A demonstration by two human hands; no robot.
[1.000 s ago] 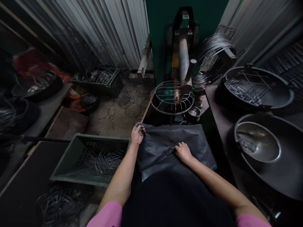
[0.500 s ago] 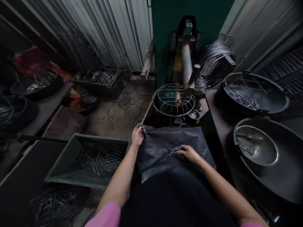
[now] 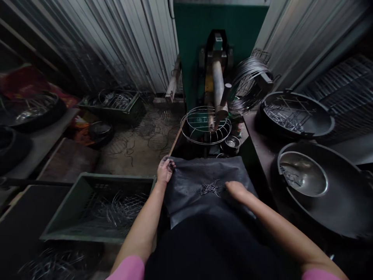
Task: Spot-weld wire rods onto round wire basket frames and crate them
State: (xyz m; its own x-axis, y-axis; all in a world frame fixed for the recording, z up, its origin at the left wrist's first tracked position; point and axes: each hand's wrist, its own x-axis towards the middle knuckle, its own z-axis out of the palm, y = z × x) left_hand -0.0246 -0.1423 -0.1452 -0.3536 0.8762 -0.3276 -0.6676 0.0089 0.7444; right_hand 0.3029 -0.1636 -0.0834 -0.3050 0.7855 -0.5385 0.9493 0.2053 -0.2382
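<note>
Several thin grey wires (image 3: 210,188) cross every which way, their heap slightly longer left-to-right, near the right hand (image 3: 236,191), fingers folded, and left hand (image 3: 164,171), fingers half-curled, both holds unclear.

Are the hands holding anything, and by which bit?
The left hand seems to pinch the black leather-like sheet by its far left corner. The right hand is beside the small grey metal wires; whether it holds anything can't be told.
</note>
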